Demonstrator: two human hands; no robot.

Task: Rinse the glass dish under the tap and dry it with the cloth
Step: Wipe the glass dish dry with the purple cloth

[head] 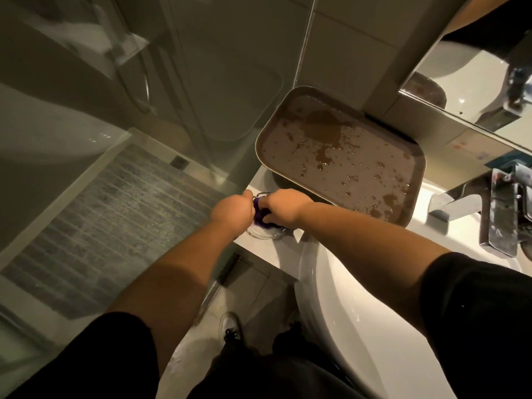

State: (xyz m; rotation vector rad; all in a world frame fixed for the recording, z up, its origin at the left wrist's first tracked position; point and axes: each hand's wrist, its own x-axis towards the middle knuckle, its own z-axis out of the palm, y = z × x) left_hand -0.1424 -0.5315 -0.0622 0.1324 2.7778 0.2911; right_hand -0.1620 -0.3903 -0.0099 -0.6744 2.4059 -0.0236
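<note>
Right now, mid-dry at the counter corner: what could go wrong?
1. The glass dish sits at the counter's outer corner, seemingly overhanging the floor; a hard wipe could push it off.
2. The left hand steadies only its edge while the right hand presses the purple cloth inside; wet glass may slip.
3. The brown tray beside it holds puddles and juts over the counter edge; a bumped tray may spill.
</note>
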